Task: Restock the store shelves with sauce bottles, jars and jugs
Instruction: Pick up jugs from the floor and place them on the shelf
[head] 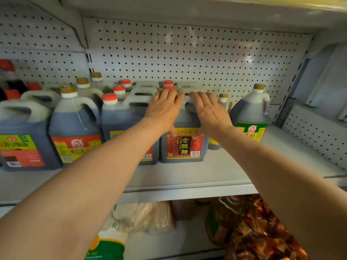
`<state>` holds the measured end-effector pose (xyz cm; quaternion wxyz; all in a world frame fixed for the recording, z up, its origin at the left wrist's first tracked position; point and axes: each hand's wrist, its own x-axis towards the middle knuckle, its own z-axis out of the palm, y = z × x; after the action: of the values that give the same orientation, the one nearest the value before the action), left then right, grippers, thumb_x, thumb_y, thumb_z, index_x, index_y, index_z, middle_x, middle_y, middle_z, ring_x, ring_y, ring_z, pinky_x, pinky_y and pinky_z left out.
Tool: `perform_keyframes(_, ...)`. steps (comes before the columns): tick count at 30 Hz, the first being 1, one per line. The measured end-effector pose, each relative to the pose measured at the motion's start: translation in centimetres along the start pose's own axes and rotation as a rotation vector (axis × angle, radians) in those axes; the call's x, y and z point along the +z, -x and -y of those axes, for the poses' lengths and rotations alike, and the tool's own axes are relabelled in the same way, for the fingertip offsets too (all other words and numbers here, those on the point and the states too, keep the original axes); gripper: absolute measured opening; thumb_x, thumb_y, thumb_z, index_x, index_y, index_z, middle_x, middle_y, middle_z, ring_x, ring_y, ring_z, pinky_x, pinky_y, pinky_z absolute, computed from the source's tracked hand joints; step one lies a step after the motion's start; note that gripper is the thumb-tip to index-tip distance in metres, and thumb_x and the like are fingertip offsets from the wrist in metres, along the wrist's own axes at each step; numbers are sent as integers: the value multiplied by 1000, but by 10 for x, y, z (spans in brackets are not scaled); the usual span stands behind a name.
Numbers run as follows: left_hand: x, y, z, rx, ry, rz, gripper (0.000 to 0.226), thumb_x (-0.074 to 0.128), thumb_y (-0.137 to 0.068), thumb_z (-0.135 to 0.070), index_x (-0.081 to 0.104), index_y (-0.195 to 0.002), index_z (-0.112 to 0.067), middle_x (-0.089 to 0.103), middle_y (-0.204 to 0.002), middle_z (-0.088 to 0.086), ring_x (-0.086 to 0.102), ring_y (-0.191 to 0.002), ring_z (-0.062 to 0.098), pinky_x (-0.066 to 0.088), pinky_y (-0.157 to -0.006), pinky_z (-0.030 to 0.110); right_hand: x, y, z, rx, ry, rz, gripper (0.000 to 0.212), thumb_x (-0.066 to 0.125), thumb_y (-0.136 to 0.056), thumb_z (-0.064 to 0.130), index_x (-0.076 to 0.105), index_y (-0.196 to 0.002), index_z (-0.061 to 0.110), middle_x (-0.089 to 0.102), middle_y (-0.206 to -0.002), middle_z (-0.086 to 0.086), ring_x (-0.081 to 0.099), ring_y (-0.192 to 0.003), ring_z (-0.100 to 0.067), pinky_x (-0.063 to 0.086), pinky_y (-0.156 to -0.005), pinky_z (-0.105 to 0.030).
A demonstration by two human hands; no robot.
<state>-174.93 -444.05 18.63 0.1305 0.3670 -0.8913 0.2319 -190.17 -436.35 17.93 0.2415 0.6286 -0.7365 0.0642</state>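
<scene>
This is a shop aisle. Behind the person's two outstretched hands rises a white perforated metal back panel (pixel 187 53), the pegboard kind used in store racking, above a pale grey metal shelf board (pixel 216 169). To the left of the hands stand rows of identical dark-liquid plastic jugs with red caps and barcoded printed labels (pixel 122 117); to the right stands a green-labelled dark jug with a gold cap (pixel 251 113). Below the hands, packaged goods in clear plastic bags (pixel 146 216) fill the lower shelf.

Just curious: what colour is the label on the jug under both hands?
Red with yellow trim, on the jug; head view.
</scene>
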Motion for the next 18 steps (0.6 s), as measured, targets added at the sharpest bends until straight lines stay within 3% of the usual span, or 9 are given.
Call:
perform_keyframes(3,-1,4,-3,-14,6,-11,139,89,-53,-55,7,-156,-11,29,-150,11,27,-140,33,14,-120,44,-8,3,5,18,34,42,149,93,-47,57,4,-158,12,25,-158,-7,19,-148,-30,32,-115,-42)
perform_keyframes(6,-3,11,-4,-31,21,6,128,85,-69,-45,-3,-157,-12,5,-163,15,2,-152,34,0,-123,45,-21,10,12,46,28,115,150,90,-57,54,-13,-157,11,4,-167,-8,2,-154,-29,19,-121,-42)
perform_keyframes(9,-7,23,2,-41,95,4,128,81,-72,-50,-8,-157,-15,-13,-164,15,-13,-151,33,-6,-123,45,-37,21,16,107,-19,109,142,89,-65,49,-14,-157,15,-3,-167,-8,-3,-154,-29,18,-122,-44)
perform_keyframes(11,-15,37,10,-11,172,-38,127,80,-70,-56,-4,-158,-19,-11,-165,13,-10,-152,31,-3,-122,44,-50,33,16,145,-53,86,130,87,-70,45,-5,-159,21,2,-167,-8,2,-154,-29,23,-121,-48)
perform_keyframes(13,-24,59,20,-7,275,-73,122,81,-69,-57,5,-158,-24,-1,-165,11,1,-152,31,11,-121,43,-63,49,21,161,-37,90,116,85,-72,43,9,-157,25,13,-162,-10,14,-150,-33,33,-116,-50)
perform_keyframes(15,-30,84,30,-65,420,-85,112,84,-66,-56,22,-154,-28,20,-159,11,21,-145,32,31,-113,44,-74,67,32,195,-51,86,102,86,-72,42,23,-151,26,25,-153,-11,28,-142,-36,44,-106,-48)
perform_keyframes(18,-30,131,44,-184,697,-45,93,86,-67,-48,40,-145,-28,37,-142,8,41,-131,30,42,-98,40,-88,100,63,264,-142,87,94,85,-73,41,31,-148,28,34,-149,-11,39,-135,-34,48,-96,-47)
